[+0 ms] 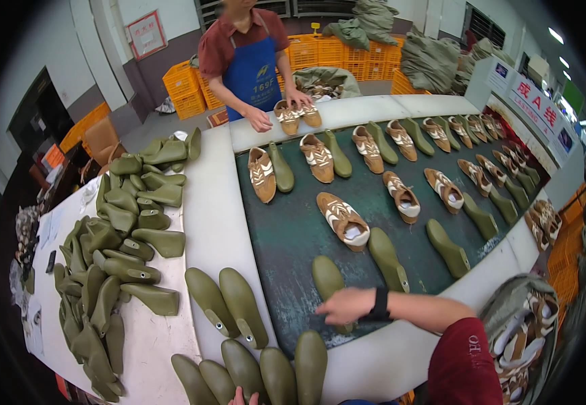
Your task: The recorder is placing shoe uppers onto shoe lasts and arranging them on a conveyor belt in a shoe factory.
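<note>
My right hand [349, 307], with a dark band at its wrist, reaches over the dark green belt [286, 263]. Its fingers close across the narrow end of an olive green shoe last [328, 275] lying there. At the lower edge only the fingers of my left hand [243, 397] show, closed around the lower end of another shoe last [242, 364]. That last stands in a row with several alike on the white ledge. Two more lasts [242, 304] lie side by side just beyond them. A brown and white sneaker [342, 219] sits on the belt beyond my right hand.
Sneakers and lasts fill rows along the belt. Heaped lasts [114, 270] cover the white table [171, 324] at left. Across the belt, a person in a blue apron [249, 77] handles two sneakers [297, 116]. A sack of shoes [522, 331] stands at right; orange crates [185, 88] line the back.
</note>
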{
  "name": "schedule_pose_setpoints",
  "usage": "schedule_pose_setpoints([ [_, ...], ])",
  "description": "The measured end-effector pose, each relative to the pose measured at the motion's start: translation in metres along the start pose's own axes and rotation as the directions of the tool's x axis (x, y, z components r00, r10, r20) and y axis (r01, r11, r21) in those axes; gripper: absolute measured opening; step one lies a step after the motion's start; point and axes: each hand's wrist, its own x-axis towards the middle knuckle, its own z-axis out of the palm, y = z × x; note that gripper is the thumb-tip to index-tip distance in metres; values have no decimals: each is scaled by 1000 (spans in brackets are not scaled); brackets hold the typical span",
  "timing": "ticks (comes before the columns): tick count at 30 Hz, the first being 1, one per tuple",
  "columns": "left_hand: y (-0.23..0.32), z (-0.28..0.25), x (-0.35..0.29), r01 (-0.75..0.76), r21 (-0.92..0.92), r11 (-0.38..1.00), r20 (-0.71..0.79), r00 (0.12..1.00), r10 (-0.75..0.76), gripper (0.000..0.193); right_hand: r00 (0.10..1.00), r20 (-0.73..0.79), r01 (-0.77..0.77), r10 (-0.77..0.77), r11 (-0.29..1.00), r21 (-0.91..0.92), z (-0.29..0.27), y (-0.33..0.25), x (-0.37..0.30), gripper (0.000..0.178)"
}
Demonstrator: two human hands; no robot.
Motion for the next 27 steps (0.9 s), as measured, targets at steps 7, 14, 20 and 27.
schedule_pose_setpoints([
  [7, -9, 9, -12, -143, 67, 987, -64, 987, 147, 37, 980, -43, 200, -196, 971, 129, 155, -106, -1, 58],
  [14, -7, 14, -19, -212, 122, 970, -80, 972, 223, 36, 972, -194, 161, -135, 979, 128, 205, -120, 8, 45],
  [20, -9, 18, -22, -228, 149, 962, -125, 961, 247, 35, 974, -214, 119, -72, 970, 214, 210, -125, 10, 35],
  [27, -15, 21, -22, -128, 107, 986, -62, 989, 135, 36, 988, -140, 106, -66, 946, 306, 195, -128, 5, 34],
])
